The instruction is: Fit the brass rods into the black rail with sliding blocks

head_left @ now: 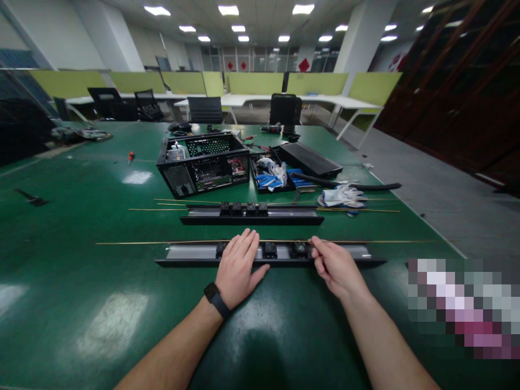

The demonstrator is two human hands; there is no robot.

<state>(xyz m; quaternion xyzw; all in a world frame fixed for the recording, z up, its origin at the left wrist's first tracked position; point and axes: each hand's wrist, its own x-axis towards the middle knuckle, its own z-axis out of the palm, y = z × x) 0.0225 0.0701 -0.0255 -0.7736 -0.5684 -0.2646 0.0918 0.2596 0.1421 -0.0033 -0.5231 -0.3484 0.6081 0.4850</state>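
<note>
My left hand [240, 266] lies flat, fingers stretched out, across the near black metal channel [195, 262], covering part of it. A dark watch [216, 299] is on that wrist. Black square blocks [270, 249] sit in the channel's grey trough. My right hand [333, 264] is closed in a pinch at the right-hand block [299, 249], beside a long thin brass-coloured rod [134, 243] that runs along the channel's far edge. What the pinched fingers hold, if anything, is too small to make out.
Farther back lies a second channel [284, 220] with several blocks and thin rods. Behind it stand an open black computer case [219, 172], a tray with blue and white gloves [271, 176], a black panel [311, 160] and a white glove [343, 196]. An orange-handled tool [130, 156] lies left.
</note>
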